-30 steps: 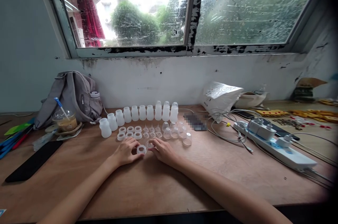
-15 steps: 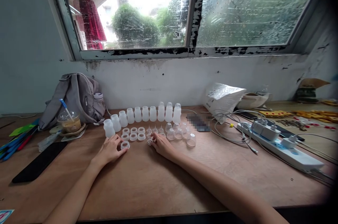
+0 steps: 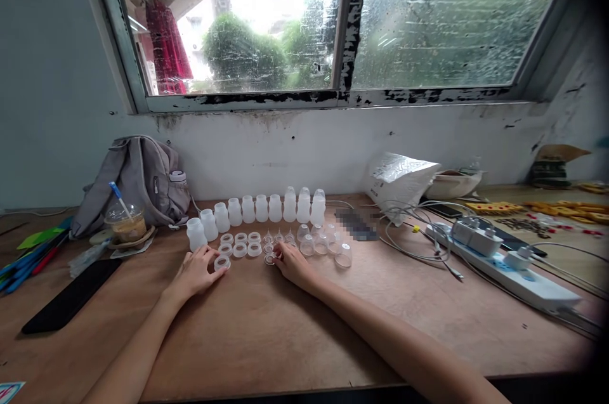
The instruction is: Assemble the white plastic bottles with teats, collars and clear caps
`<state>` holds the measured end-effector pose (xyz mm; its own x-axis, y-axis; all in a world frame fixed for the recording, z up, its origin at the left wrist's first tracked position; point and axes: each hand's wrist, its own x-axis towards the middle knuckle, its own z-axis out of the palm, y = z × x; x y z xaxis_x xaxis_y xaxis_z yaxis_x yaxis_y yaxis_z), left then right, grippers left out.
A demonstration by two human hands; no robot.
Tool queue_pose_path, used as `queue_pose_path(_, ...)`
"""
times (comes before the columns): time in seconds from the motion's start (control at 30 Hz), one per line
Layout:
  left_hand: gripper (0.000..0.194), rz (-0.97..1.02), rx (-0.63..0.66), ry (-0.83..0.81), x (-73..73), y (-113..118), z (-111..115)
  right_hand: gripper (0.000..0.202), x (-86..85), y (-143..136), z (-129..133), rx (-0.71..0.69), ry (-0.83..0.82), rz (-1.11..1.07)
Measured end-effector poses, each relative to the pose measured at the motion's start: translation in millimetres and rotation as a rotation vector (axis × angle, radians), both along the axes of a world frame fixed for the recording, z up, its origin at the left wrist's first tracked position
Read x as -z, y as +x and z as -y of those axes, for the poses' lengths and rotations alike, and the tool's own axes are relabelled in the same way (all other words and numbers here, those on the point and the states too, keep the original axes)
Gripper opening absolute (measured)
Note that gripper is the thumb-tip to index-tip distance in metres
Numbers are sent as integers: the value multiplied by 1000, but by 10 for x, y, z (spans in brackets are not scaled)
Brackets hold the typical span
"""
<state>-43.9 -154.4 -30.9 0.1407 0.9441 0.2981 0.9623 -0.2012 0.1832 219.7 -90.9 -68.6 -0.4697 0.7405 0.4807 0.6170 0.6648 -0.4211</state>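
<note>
My left hand [image 3: 202, 269] has its thumb and fingers closed around a white ring [image 3: 222, 262] at the front left of several similar rings [image 3: 240, 248]. My right hand [image 3: 288, 261] pinches a small clear nipple-like piece [image 3: 270, 259] at the front of several such pieces. Clear domed caps [image 3: 343, 255] stand to the right of that hand. Behind them runs a curved row of frosted bottles [image 3: 248, 208]; the three at the right end [image 3: 304, 205] have domed tops. The leftmost bottle [image 3: 196, 234] stands just behind my left hand.
At the left are a grey backpack [image 3: 137, 182], a drink cup [image 3: 126, 221], pens [image 3: 28, 264] and a black flat case [image 3: 71, 296]. At the right are a white pouch [image 3: 402, 182], cables [image 3: 404, 245] and a power strip [image 3: 537, 286].
My left hand and the white ring in it have shifted slightly left. My right hand has hardly moved and stays at the same clear piece.
</note>
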Motion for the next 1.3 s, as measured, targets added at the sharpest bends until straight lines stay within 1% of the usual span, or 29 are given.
queue_pose_path(0.13, 32, 16, 15, 52, -11, 19, 4, 9, -6, 42, -18, 33, 30, -38)
queue_pose_path(0.23, 29, 34, 39, 92, 6, 23, -9, 16, -120, 118, -113, 106, 56, -63)
queue_pose_path(0.3, 27, 45, 54, 116, 29, 20, -27, 25, -267, 177, -237, 204, 31, -70)
queue_pose_path(0.37, 25, 57, 70, 133, 53, 16, -46, 36, -455, 224, -399, 310, -1, -65)
queue_pose_path(0.43, 23, 72, 89, 137, 73, 15, -62, 43, -652, 248, -581, 353, -15, -39)
queue_pose_path(0.5, 23, 89, 106, 141, 87, 19, -73, 45, -830, 247, -760, 399, -29, -10)
queue_pose_path(0.57, 22, 106, 118, 146, 96, 25, -80, 47, -968, 231, -922, 458, -38, 52)
queue_pose_path(0.67, 21, 130, 136, 142, 110, 33, -87, 55, -1092, 203, -1114, 524, -109, 178)
queue_pose_path(0.77, 20, 151, 145, 144, 123, 33, -92, 58, -1124, 187, -1224, 538, -156, 234)
queue_pose_path(0.83, 19, 161, 144, 158, 127, 32, -93, 53, -1103, 177, -1237, 539, -164, 262)
queue_pose_path(0.93, 18, 172, 159, 185, 122, 35, -93, 43, -1034, 158, -1165, 553, -147, 283)
queue_pose_path(1.03, 18, 184, 180, 227, 118, 50, -94, 39, -956, 158, -1040, 576, -68, 272)
queue_pose_path(1.1, 18, 192, 181, 261, 122, 66, -94, 37, -915, 181, -966, 567, 2, 251)
queue_pose_path(1.23, 19, 177, 185, 320, 148, 103, -89, 35, -864, 266, -893, 472, 116, 236)
queue_pose_path(1.3, 19, 157, 186, 338, 160, 124, -86, 33, -853, 308, -887, 429, 144, 249)
